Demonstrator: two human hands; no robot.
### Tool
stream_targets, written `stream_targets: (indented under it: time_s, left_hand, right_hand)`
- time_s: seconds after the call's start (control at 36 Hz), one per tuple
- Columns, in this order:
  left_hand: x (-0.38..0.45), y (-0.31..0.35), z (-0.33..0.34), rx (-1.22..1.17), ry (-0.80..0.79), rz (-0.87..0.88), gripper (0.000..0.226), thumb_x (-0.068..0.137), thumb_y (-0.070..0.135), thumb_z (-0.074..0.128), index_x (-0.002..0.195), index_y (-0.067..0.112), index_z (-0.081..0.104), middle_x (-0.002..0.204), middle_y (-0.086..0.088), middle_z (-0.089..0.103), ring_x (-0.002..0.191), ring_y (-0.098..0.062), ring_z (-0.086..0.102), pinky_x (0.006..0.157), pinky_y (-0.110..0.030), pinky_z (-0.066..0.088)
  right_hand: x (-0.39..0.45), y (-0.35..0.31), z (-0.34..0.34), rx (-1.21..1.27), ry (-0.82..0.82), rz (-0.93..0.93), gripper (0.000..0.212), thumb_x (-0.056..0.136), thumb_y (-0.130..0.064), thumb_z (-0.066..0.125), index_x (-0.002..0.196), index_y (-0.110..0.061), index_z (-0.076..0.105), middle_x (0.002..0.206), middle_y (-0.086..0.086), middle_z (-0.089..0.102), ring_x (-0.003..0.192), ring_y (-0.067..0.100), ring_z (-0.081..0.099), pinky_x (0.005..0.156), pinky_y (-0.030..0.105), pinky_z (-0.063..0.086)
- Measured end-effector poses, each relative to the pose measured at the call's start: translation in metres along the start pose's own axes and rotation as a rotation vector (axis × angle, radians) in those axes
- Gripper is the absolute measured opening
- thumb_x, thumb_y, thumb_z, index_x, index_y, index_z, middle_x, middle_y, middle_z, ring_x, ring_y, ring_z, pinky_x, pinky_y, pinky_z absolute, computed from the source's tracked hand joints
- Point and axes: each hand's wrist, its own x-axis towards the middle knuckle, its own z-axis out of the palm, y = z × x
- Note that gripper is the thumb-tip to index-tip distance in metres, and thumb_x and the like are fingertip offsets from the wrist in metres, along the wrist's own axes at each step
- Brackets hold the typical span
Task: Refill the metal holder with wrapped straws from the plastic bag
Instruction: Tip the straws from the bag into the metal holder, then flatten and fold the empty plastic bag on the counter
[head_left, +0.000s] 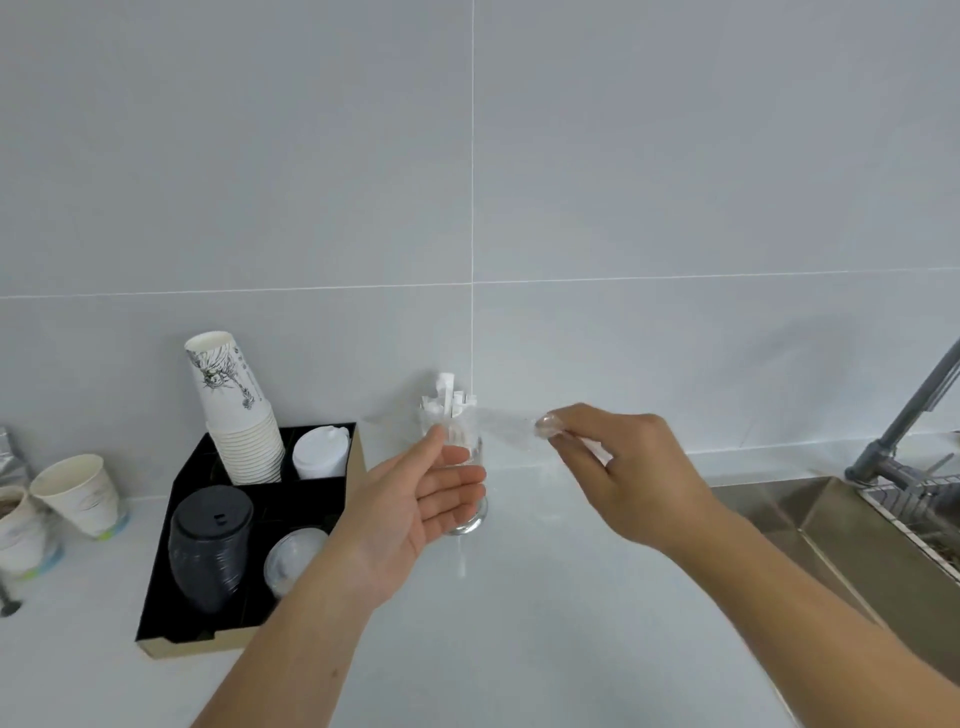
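White worktop (519, 597) against a grey tiled wall. The holder (467, 499) stands upright toward the back edge, about midway along; it looks shiny and see-through from here, material hard to tell. Wrapped straws (448, 397) stick up out of its top, white paper ends fanned a little.

Left hand (415, 499) sits just in front of the holder, palm up and turned toward it, fingers (457, 475) released and spread, tips at the holder's side; touching or just short of it, cannot tell. It grips nothing.

Right hand (618, 467) hovers to the right of the holder, above the worktop, thumb and fingers pinched on the end of a clear plastic bag (498, 423). The bag stretches from that pinch leftward to the straw tops; blurred, so its contents cannot be made out.

Left of the holder, a black tray (161, 603) with compartments: stacked paper cups (239, 415) at the back, white lids (319, 452) beside them, black lids (210, 545) in front, clear lids (293, 558) next to those. Two loose paper cups (78, 493) near the left edge. Steel sink (831, 514) and faucet (904, 415) at the right end.
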Motion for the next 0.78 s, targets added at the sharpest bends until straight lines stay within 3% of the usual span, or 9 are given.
stream_targets:
  time_s: [0.11,0.19,0.28,0.42,0.56,0.64,0.69,0.78]
  left_hand:
    - [-0.010,-0.016,-0.006,0.081,0.027,-0.108,0.066,0.067,0.056,0.064,0.104,0.002,0.067,0.094,-0.017,0.076,0.085,-0.027,0.075,0.075,-0.037,0.058]
    - [-0.017,-0.030,-0.015,0.127,0.032,-0.202,0.070,0.064,0.060,0.066,0.104,0.003,0.067,0.093,-0.019,0.076,0.080,-0.028,0.074,0.075,-0.038,0.058]
    - [-0.022,-0.046,-0.027,0.130,0.048,-0.286,0.060,0.076,0.052,0.069,0.108,0.001,0.065,0.090,-0.020,0.076,0.074,-0.027,0.072,0.071,-0.036,0.059]
    - [-0.028,-0.074,-0.049,0.125,0.084,-0.385,0.034,0.087,0.026,0.067,0.107,0.000,0.063,0.081,-0.018,0.072,0.070,-0.027,0.067,0.066,-0.034,0.058]
    - [-0.028,-0.098,-0.070,0.187,0.106,-0.451,0.009,0.088,0.011,0.062,0.089,0.003,0.062,0.071,-0.014,0.067,0.055,-0.020,0.059,0.060,-0.030,0.055]
    - [-0.027,-0.114,-0.082,0.172,0.118,-0.497,0.006,0.089,0.006,0.060,0.083,0.004,0.060,0.070,-0.014,0.062,0.051,-0.020,0.054,0.058,-0.030,0.052]
    - [-0.026,-0.125,-0.089,0.173,0.135,-0.523,0.006,0.089,0.004,0.060,0.083,0.005,0.059,0.071,-0.015,0.062,0.051,-0.020,0.054,0.060,-0.031,0.052]
    - [-0.025,-0.139,-0.097,0.148,0.159,-0.561,0.005,0.088,0.002,0.059,0.084,0.005,0.059,0.072,-0.015,0.062,0.051,-0.020,0.055,0.063,-0.032,0.051]
  right_hand:
    - [-0.028,0.001,0.029,-0.154,-0.094,-0.094,0.022,0.094,-0.017,0.051,0.105,-0.018,0.070,0.077,0.000,0.072,0.063,0.022,0.064,0.054,0.033,0.052]
    - [-0.049,0.000,0.052,-0.188,-0.154,-0.117,0.021,0.090,-0.008,0.055,0.103,-0.015,0.069,0.078,0.000,0.071,0.065,0.026,0.063,0.054,0.034,0.053]
    - [-0.071,-0.002,0.075,-0.222,-0.211,-0.091,0.018,0.083,0.000,0.058,0.093,-0.011,0.068,0.074,0.003,0.068,0.063,0.029,0.059,0.055,0.038,0.051]
    - [-0.109,-0.008,0.110,-0.239,-0.276,-0.058,0.019,0.080,0.001,0.057,0.089,-0.012,0.068,0.076,0.000,0.069,0.064,0.026,0.060,0.061,0.040,0.052]
    - [-0.136,-0.011,0.130,-0.140,-0.377,-0.037,0.025,0.079,-0.006,0.066,0.102,-0.016,0.067,0.092,-0.006,0.071,0.078,0.019,0.065,0.070,0.036,0.056]
    - [-0.158,-0.006,0.135,-0.161,-0.425,0.032,0.051,0.066,-0.016,0.084,0.114,-0.021,0.068,0.109,-0.009,0.073,0.098,0.013,0.069,0.093,0.030,0.052]
    - [-0.175,0.000,0.136,-0.185,-0.437,0.093,0.058,0.063,-0.019,0.089,0.117,-0.023,0.068,0.115,-0.009,0.072,0.105,0.013,0.069,0.097,0.029,0.046]
    - [-0.198,0.005,0.136,-0.194,-0.373,0.194,0.053,0.064,-0.018,0.089,0.114,-0.023,0.070,0.113,-0.009,0.072,0.105,0.010,0.067,0.094,0.023,0.045]
